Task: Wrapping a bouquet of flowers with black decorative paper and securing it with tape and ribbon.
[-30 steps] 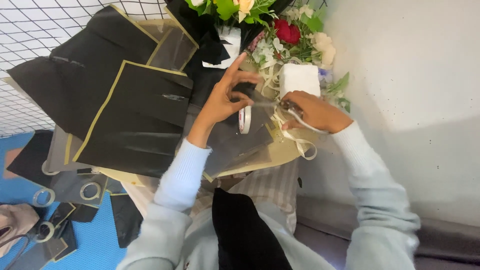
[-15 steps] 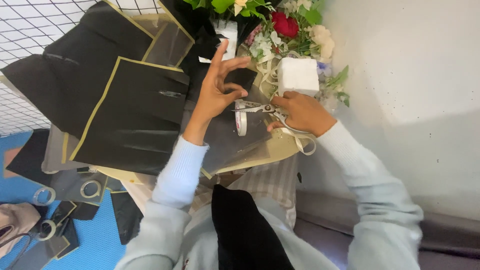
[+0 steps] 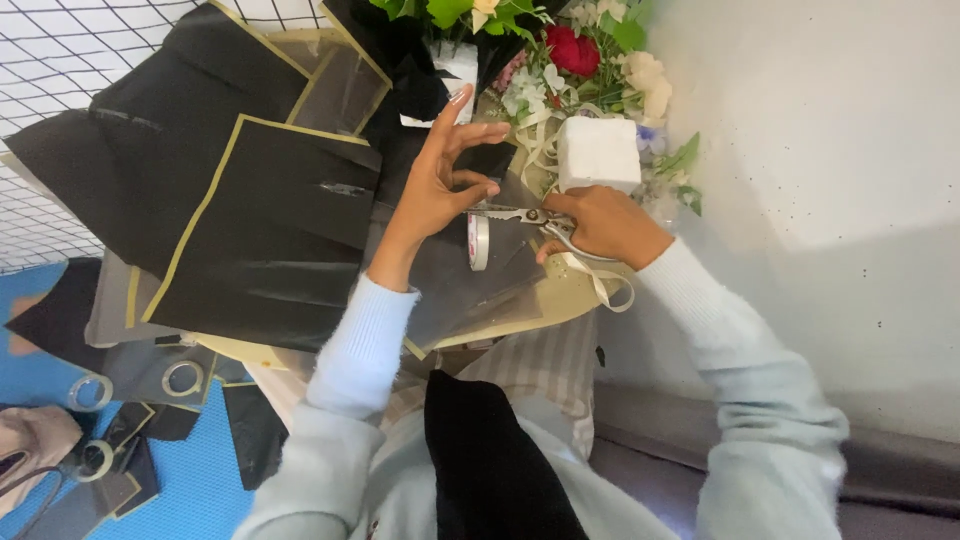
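Both hands work over the person's lap: the left hand [image 3: 440,185] is raised with fingers spread and curled, thumb and fingertips pinching something too thin to make out, while the right hand [image 3: 600,222] is closed through the pale handles of a pair of scissors [image 3: 520,214], whose metal blades point left toward the left thumb. Broad sheets of black wrapping paper [image 3: 270,240], matte, creased and edged in gold, fan out to the left over a white wire grid [image 3: 50,60]. Beneath the hands lies a translucent grey film sheet [image 3: 455,290], smooth and glossy. Above sits a bouquet [image 3: 590,50] of red, cream and white blooms with green leaves. A white foam block [image 3: 598,153] stands just beside the right hand. A small roll of clear tape [image 3: 479,241] hangs just below the scissor blades.
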